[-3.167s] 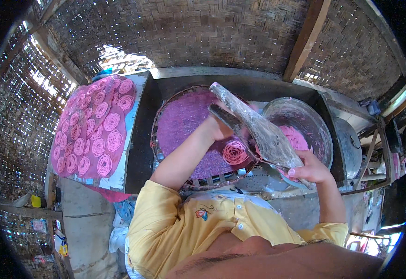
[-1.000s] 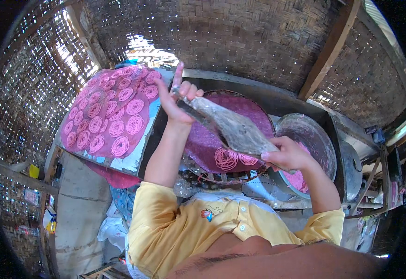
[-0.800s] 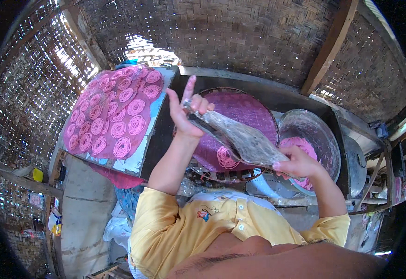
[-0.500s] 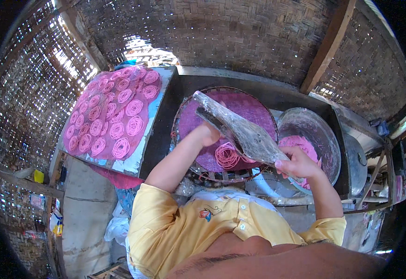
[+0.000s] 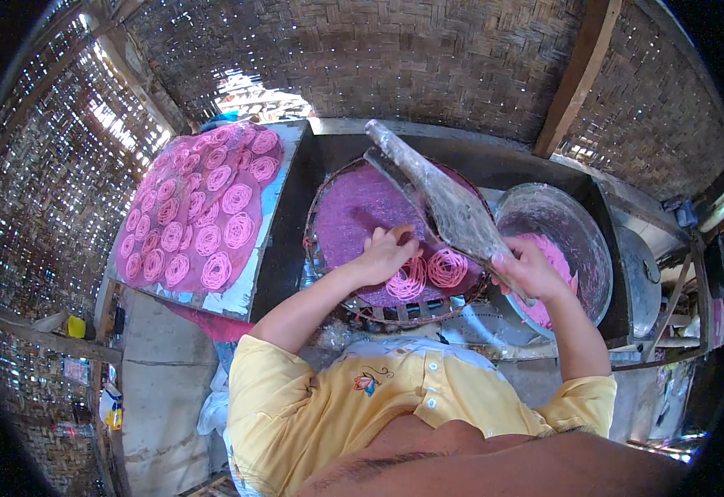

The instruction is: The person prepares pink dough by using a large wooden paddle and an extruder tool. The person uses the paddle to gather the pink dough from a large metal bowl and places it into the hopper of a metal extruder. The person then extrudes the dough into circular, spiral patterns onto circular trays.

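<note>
Right hand (image 5: 532, 269), its grip closed around the lower end of a long flour-dusted paddle (image 5: 441, 195) slanting over the round purple-covered tray (image 5: 354, 219); left hand (image 5: 387, 253), fingers loosely curled, touching pink noodle coils (image 5: 424, 273) at the tray's near edge.

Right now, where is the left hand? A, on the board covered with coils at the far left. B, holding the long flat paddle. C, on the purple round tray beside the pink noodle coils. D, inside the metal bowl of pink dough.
C: the left hand rests on the purple round tray, right next to the pink noodle coils, while the right hand grips the long flat paddle.
</note>
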Demonstrator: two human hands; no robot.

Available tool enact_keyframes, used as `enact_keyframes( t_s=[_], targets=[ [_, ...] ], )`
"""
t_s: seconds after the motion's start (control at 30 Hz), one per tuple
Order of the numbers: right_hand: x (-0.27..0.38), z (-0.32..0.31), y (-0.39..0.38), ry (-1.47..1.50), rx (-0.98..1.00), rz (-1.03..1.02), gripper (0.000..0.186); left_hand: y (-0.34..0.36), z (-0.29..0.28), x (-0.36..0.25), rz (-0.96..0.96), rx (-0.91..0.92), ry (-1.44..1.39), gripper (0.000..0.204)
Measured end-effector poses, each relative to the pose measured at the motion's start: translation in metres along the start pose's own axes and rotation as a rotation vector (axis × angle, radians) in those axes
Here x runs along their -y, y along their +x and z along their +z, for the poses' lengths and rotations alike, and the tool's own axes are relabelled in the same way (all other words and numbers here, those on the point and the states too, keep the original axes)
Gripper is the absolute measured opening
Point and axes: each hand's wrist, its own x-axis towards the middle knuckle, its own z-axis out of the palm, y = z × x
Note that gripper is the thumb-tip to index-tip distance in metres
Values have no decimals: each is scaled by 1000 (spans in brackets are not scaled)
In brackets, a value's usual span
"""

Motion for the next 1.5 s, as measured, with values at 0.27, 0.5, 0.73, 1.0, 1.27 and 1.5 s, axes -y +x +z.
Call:
enact_keyframes(
  t_s=[0.27, 0.5, 0.73, 1.0, 1.27, 1.5],
  targets=[
    [11, 17, 15, 115, 140, -25, 43, 3, -30, 26, -107, -509, -355, 67],
    [20, 44, 48, 336, 552, 99, 42, -12, -125, 38, 669, -464, -2005, 71],
    [13, 71, 95, -97, 251, 1, 41, -13, -112, 83, 532, -694, -2162, 63],
    [39, 51, 76, -367, 202, -41, 43, -27, -109, 68, 509, -737, -2180, 63],
    [54, 61, 67, -363, 236, -60, 43, -51, -132, 57, 698, -635, -2128, 62],
    [75, 57, 63, -332, 174, -111, 35, -43, -146, 54, 772, -704, -2108, 65]
  ],
)
